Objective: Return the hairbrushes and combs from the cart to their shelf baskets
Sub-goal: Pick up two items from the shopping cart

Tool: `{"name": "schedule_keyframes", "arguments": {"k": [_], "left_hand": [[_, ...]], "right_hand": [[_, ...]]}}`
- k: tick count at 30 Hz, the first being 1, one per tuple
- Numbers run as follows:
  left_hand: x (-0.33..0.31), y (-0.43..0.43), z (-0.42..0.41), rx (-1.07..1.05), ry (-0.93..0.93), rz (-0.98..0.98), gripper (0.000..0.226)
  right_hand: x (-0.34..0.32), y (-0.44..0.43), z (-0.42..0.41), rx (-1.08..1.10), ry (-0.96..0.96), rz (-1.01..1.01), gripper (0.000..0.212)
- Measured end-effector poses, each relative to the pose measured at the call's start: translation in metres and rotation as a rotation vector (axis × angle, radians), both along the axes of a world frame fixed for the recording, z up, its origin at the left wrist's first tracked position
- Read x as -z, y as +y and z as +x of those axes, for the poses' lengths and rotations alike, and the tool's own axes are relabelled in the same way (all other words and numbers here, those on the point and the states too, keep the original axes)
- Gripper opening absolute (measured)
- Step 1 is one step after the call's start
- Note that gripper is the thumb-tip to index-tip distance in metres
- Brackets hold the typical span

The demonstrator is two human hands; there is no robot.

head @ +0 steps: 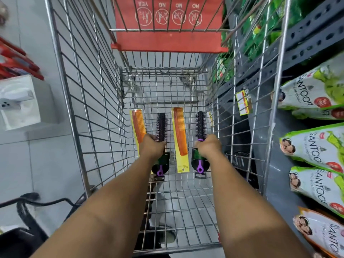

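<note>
Hairbrushes and combs lie side by side on the wire floor of the cart (78,101), alternating left to right: left comb (138,125), left hairbrush (161,127), middle comb (180,133), right hairbrush (200,125). Both brushes have dark bristles and purple handles; both combs are orange on yellow backing cards. Left hand (151,146) is closed around the left hairbrush at its neck — partly covering the lower end of the left comb. Right hand (208,147) is closed around the right hairbrush just below the bristles. Red child-seat flap (167,41) stands at the far end. Green-and-white pouches (314,146) fill the shelf to the right of the cart.
</note>
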State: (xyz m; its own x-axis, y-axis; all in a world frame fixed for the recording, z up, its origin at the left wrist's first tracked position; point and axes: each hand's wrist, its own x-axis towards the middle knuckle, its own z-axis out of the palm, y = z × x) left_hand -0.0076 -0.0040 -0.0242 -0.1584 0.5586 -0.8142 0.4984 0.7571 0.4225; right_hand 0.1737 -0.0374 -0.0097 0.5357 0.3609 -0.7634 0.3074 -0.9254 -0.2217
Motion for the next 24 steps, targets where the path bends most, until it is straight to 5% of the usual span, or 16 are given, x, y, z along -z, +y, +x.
{"name": "schedule_keyframes", "arguments": {"k": [4,8,11,17,20,24], "left_hand": [[-0.021,0.007,-0.003,-0.069,-0.178,0.002,0.05],[-0.049,0.014,-0.001,-0.116,-0.337,0.046,0.014],[-0.078,0.02,0.001,-0.138,-0.431,0.047,0.016],[-0.126,0.024,0.001,-0.101,-0.516,0.138,0.023],[-0.146,0.023,-0.002,-0.072,-0.541,0.186,0.003],[-0.177,0.02,-0.006,-0.04,-0.573,0.208,0.004]], "right_hand": [[-0.019,-0.004,-0.004,0.101,0.111,0.179,0.009],[-0.041,-0.007,-0.011,0.182,0.207,0.254,0.013],[-0.061,-0.007,-0.018,0.229,0.245,0.317,0.005],[-0.108,-0.008,-0.027,0.263,0.254,0.45,0.006],[-0.13,-0.01,-0.026,0.235,0.241,0.512,0.011],[-0.163,-0.016,-0.025,0.242,0.245,0.553,0.008]]}}
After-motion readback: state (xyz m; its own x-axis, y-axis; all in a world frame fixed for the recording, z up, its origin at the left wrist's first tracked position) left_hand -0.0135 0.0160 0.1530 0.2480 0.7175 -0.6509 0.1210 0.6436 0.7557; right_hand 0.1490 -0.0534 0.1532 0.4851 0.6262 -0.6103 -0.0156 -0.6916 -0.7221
